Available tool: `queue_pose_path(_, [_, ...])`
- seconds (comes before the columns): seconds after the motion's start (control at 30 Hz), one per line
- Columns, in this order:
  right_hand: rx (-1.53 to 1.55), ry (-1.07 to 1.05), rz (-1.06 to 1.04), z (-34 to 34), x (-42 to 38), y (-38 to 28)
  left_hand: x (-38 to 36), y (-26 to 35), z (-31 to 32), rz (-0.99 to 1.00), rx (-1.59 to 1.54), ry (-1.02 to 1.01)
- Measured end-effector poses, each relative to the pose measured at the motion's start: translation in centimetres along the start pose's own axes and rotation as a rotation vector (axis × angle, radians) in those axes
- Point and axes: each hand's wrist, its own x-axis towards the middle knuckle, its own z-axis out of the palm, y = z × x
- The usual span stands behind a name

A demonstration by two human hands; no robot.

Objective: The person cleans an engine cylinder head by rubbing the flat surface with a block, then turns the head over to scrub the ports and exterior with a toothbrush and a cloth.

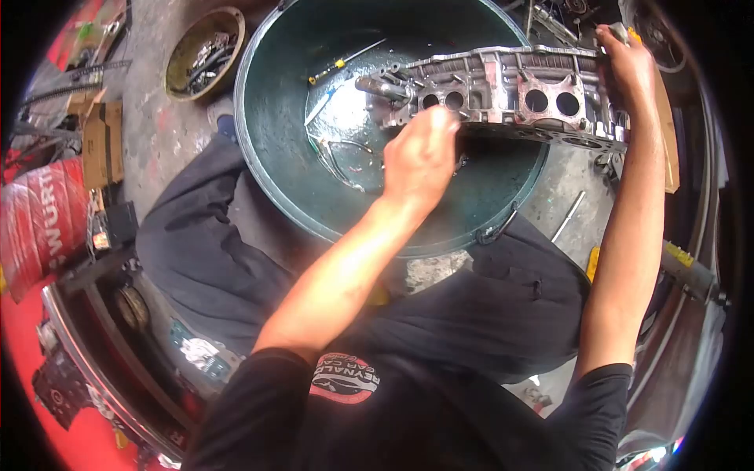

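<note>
An engine cylinder head point(499, 94), bare metal with round ports along its side, lies across the right part of a dark green tub point(263, 184). Close over one pair of ports is my left hand point(422, 153), closed in a fist; whatever it may hold is hidden. My right hand point(631, 63) is at the right end of the cylinder head, its fingers bent around a small greyish thing point(619, 33) that I cannot identify. Inside the tub are a yellow-handled screwdriver point(338, 64) and some thin tubing or wire point(334, 161), with a wet, shiny bottom.
A round basin point(179, 78) with dark metal parts stands at the upper left. Cardboard boxes point(104, 145) and a red Würth container point(47, 220) are on the left. A metal rod point(569, 216) lies on the floor right of the tub. My legs point(204, 228) flank the tub.
</note>
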Motion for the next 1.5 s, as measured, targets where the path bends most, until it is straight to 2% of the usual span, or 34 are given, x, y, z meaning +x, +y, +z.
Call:
queue_pose_path(0.1, [0.141, 0.02, 0.021, -0.1, -1.0, -0.9, 1.7, 0.4, 1.9, 0.248, 0.184, -0.101])
queue_pose_path(0.13, [0.041, -0.015, 0.014, -0.1, 0.8, 0.7, 1.5, 0.3, 2.3, 0.28, 0.204, -0.112])
queue_pose_path(0.23, [0.141, 0.006, 0.074, -0.1, -0.5, -0.5, 0.6, 0.3, 3.1, 0.329, 0.217, -0.111])
queue_pose_path(0.27, [0.093, 0.06, -0.027, 0.1, -0.1, -0.1, 0.3, 0.5, 3.5, 0.325, 0.224, -0.097])
queue_pose_path(0.3, [0.11, 0.051, -0.009, 0.2, 0.2, 0.2, 0.1, 0.6, 3.8, 0.324, 0.232, -0.076])
queue_pose_path(0.43, [0.2, -0.001, 0.075, -0.2, -0.7, -0.7, -1.3, 0.5, 5.9, 0.165, 0.152, 0.007])
queue_pose_path(0.67, [0.135, 0.012, 0.071, -0.3, -0.7, -0.9, -2.4, 1.7, 5.1, -0.048, 0.086, -0.055])
queue_pose_path(0.77, [0.193, -0.007, 0.111, -0.3, -1.2, -1.3, -1.3, 2.2, 6.9, -0.13, 0.007, 0.054])
queue_pose_path(0.8, [0.204, -0.002, 0.124, -0.3, -1.5, -1.7, -1.2, 2.2, 7.2, -0.206, -0.031, -0.012])
queue_pose_path(1.03, [0.125, -0.014, 0.128, -0.5, -2.0, -2.4, -0.9, 2.8, 8.3, -0.277, 0.009, 0.018])
queue_pose_path(1.17, [0.077, -0.012, 0.105, -0.5, -1.8, -2.6, -2.1, 3.9, 6.8, -0.304, 0.003, -0.074])
queue_pose_path(1.2, [0.133, 0.001, 0.066, -0.2, -1.1, -1.8, -1.6, 3.6, 7.1, -0.265, -0.038, -0.005])
queue_pose_path(1.33, [0.113, -0.014, 0.14, -0.5, -1.3, -2.0, 0.3, 3.9, 7.3, -0.445, -0.021, -0.117])
queue_pose_path(1.43, [0.167, -0.007, 0.115, -0.2, -0.7, -1.4, -0.5, 4.1, 5.8, -0.406, -0.036, -0.236])
queue_pose_path(1.47, [0.156, 0.0, 0.149, -0.2, -1.1, -1.9, -0.4, 3.6, 6.5, -0.383, -0.064, -0.12])
queue_pose_path(1.5, [0.136, 0.003, 0.185, -0.3, -1.5, -2.4, 0.5, 2.9, 7.3, -0.422, -0.031, -0.144])
